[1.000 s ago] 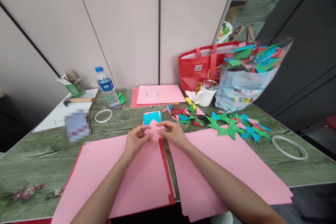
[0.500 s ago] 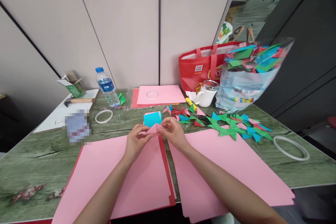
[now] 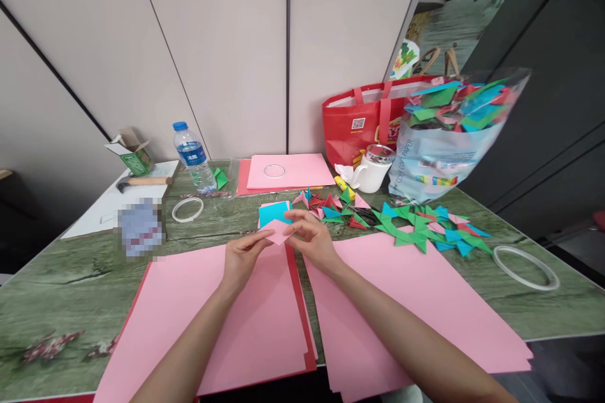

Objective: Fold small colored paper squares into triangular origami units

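Between my two hands is a small pink piece of folded paper (image 3: 278, 232), now a diamond shape. My left hand (image 3: 242, 259) pinches its left corner between thumb and fingers. At the right corner, my right hand (image 3: 312, 240) grips it with thumb and fingertips. Just behind lies a stack of small blue paper squares (image 3: 274, 211), partly covered by the folded paper. Large pink sheets (image 3: 236, 321) lie beneath my left forearm, with red paper showing at their edge. A second pile of pink sheets (image 3: 416, 302) spreads under my right forearm.
Folded paper pieces (image 3: 331, 206) and joined paper rings (image 3: 411, 227) lie right of centre. Behind them stand a white mug (image 3: 373, 170), a red bag (image 3: 352, 129) and a full plastic bag (image 3: 435, 157). Leftward are a water bottle (image 3: 193, 157), a hammer (image 3: 146, 181) and a white ring (image 3: 188, 209).
The pink paper has gone from a triangular, peaked shape to a flatter diamond facing me. My right fingers have straightened a little; both hands keep hold of it.
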### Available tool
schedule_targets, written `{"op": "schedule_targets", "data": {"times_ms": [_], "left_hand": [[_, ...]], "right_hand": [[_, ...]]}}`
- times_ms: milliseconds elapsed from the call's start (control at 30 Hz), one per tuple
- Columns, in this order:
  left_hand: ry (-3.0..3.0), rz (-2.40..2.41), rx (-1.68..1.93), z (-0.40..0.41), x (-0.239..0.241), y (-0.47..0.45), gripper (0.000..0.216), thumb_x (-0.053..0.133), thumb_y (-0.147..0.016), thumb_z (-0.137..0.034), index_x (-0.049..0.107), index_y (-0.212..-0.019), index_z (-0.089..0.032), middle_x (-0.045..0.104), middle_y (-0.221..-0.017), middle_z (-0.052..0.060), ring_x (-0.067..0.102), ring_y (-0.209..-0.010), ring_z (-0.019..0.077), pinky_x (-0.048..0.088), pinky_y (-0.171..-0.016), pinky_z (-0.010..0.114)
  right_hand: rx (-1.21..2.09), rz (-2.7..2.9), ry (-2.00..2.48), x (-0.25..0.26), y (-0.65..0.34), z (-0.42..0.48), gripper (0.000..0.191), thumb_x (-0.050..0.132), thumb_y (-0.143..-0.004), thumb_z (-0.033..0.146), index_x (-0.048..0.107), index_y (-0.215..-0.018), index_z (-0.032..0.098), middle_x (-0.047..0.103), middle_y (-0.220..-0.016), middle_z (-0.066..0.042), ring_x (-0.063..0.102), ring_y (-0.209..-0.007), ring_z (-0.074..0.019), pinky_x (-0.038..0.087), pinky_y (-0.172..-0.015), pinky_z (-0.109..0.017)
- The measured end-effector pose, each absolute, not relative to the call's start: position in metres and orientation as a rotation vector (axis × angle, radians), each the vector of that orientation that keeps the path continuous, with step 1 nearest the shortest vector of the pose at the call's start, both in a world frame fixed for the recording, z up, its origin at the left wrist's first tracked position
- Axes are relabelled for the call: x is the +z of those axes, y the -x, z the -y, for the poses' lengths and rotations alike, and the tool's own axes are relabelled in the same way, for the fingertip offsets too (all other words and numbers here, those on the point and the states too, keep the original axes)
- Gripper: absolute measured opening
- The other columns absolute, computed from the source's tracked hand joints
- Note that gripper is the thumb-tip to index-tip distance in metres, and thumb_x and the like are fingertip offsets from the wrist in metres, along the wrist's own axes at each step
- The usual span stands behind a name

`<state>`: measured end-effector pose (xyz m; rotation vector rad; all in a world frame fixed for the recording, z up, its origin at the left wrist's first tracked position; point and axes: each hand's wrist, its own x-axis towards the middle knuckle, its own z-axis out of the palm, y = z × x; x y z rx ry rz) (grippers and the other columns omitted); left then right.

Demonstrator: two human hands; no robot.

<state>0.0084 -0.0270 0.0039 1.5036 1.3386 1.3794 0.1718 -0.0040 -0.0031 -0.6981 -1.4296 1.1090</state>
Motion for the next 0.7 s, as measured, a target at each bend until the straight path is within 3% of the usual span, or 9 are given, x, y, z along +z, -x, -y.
{"op": "schedule_targets", "data": {"times_ms": [100, 200, 333, 467, 700], "left_hand": [[-1.631, -1.45, 1.512, 0.027, 0.0, -0.005, 0.017, 0.061, -0.067, -0.02, 0.071, -0.08, -0.024, 0.071, -0.081, 0.001, 0.064, -0.07, 0.0176, 0.049, -0.063, 0.025], [-1.744, -1.526, 1.568, 0.026, -0.004, -0.004, 0.02, 0.06, -0.068, -0.02, 0.069, -0.085, -0.025, 0.071, -0.083, 0.0, 0.063, -0.066, 0.0158, 0.047, -0.059, 0.023], [-1.793, -1.498, 1.524, 0.026, -0.003, -0.006, 0.02, 0.062, -0.068, -0.021, 0.069, -0.085, -0.025, 0.071, -0.084, 0.001, 0.063, -0.067, 0.0158, 0.047, -0.059, 0.023], [-1.707, -1.417, 1.473, 0.026, 0.002, -0.009, 0.018, 0.063, -0.066, -0.022, 0.07, -0.083, -0.023, 0.071, -0.082, 0.001, 0.063, -0.07, 0.0161, 0.048, -0.063, 0.023], [-1.696, -1.294, 1.39, 0.026, 0.006, -0.008, 0.016, 0.063, -0.066, -0.02, 0.07, -0.08, -0.022, 0.07, -0.078, 0.003, 0.062, -0.069, 0.0164, 0.049, -0.061, 0.024]], "right_hand": [[1.273, 1.363, 0.741, -0.003, -0.172, 0.005, 0.019, 0.069, -0.059, 0.018, 0.062, -0.077, 0.019, 0.049, -0.113, -0.006, 0.053, -0.098, -0.019, 0.049, -0.077, -0.031], [1.446, 1.334, 0.751, -0.004, -0.171, 0.005, 0.027, 0.07, -0.057, 0.019, 0.06, -0.083, 0.019, 0.06, -0.091, -0.003, 0.059, -0.083, -0.0163, 0.049, -0.075, -0.032], [1.466, 1.341, 0.761, -0.007, -0.168, 0.006, 0.023, 0.07, -0.058, 0.02, 0.062, -0.08, 0.018, 0.062, -0.072, 0.0, 0.059, -0.068, -0.0134, 0.049, -0.067, -0.029], [1.271, 1.383, 0.78, -0.005, -0.168, 0.005, 0.015, 0.069, -0.059, 0.021, 0.065, -0.073, 0.018, 0.061, -0.076, -0.002, 0.058, -0.072, -0.0143, 0.048, -0.067, -0.028], [1.216, 1.524, 0.772, -0.002, -0.17, 0.008, 0.022, 0.063, -0.066, 0.02, 0.066, -0.087, 0.02, 0.063, -0.085, -0.003, 0.058, -0.075, -0.0146, 0.048, -0.067, -0.027]]}}
